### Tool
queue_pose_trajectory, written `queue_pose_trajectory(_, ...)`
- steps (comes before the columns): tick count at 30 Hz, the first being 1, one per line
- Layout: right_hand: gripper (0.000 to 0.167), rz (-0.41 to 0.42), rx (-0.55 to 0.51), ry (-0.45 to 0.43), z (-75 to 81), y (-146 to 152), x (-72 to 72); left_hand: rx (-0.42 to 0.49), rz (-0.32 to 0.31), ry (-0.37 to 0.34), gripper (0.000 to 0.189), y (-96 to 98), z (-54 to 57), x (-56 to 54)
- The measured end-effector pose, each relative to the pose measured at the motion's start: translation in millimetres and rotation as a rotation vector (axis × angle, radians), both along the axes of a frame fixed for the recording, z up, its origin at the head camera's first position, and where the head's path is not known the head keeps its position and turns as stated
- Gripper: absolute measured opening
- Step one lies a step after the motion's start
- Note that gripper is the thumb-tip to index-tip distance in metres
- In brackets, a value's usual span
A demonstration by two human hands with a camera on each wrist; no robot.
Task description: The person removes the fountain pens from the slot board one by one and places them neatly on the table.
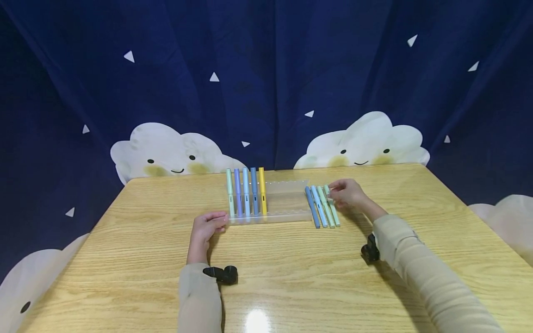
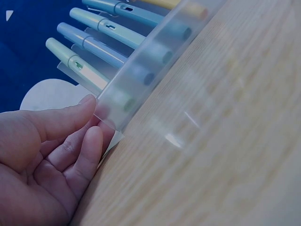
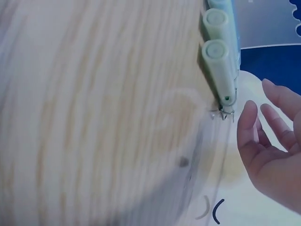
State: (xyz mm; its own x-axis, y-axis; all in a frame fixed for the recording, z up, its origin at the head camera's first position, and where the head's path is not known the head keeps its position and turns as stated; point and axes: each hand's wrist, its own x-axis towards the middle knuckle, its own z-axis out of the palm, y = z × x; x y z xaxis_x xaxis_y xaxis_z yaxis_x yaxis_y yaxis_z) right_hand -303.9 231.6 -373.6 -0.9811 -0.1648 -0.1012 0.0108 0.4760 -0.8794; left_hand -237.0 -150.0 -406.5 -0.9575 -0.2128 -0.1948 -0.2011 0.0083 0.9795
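A clear plastic pen rack (image 1: 287, 216) stands on the table with several pens leaning in its left half: pale green (image 1: 230, 194), violet, light blue, dark blue and yellow (image 1: 262, 189). My left hand (image 1: 208, 225) holds the rack's front left corner, its thumb (image 2: 87, 106) on the wall and the other fingers curled beneath. To the right of the rack, several capped pens lie side by side: dark blue (image 1: 312, 208), light blue (image 1: 319, 206) and two pale green. My right hand (image 1: 349, 193) is at the far end of the outermost green pen (image 3: 221, 70), its fingers loosely bent and apart.
The wooden table (image 1: 283, 268) extends on all sides of the rack. Behind it hangs a dark blue curtain (image 1: 266, 83) with white clouds and triangles. A black wrist camera (image 1: 225, 275) sits on the left sleeve, another (image 1: 369, 249) on the right.
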Motion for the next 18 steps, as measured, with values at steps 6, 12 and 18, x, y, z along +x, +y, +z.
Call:
queue_pose_trajectory(6, 0.032, -0.024, -0.046, 0.033, 4.1, -5, 0.2, -0.002, -0.003, 0.005, 0.025, 0.1, 0.2, 0.1)
queue_pose_trajectory(12, 0.028, -0.056, -0.103, 0.075, 7.0, -14, 0.3, 0.014, -0.005, 0.015, 0.026, 0.3, 1.7, 0.6)
queue_pose_trajectory(18, 0.029, -0.041, -0.159, 0.112, 8.3, -25, 0.6, 0.014, 0.003, 0.005, 0.025, 0.6, 2.4, 1.2)
